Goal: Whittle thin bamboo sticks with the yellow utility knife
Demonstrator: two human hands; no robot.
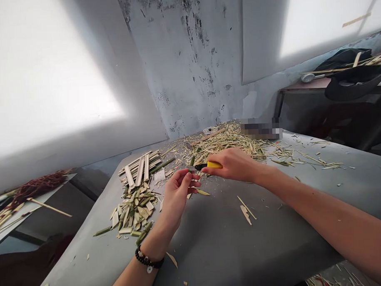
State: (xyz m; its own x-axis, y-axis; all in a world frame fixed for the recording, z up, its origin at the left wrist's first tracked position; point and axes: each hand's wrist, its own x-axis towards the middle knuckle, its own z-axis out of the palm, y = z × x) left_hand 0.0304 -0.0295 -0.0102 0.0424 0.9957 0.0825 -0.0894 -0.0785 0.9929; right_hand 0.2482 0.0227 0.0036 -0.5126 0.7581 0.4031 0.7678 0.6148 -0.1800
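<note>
My right hand is closed around a yellow and black utility knife, its blade end pointing left. My left hand pinches a small green bamboo piece between thumb and fingers. The knife's tip meets the bamboo piece or lies very near it; exact contact is too small to make out. A pointed bamboo sliver rests on the table just below the fingers. Left of my left hand lies a heap of short cut bamboo pieces, with longer split bamboo strips stacked behind it.
The grey table carries a broad pile of bamboo shavings at its back. A thin bamboo stick lies right of centre. Side tables hold brown cord at left and a black cap at right. A stained wall stands behind.
</note>
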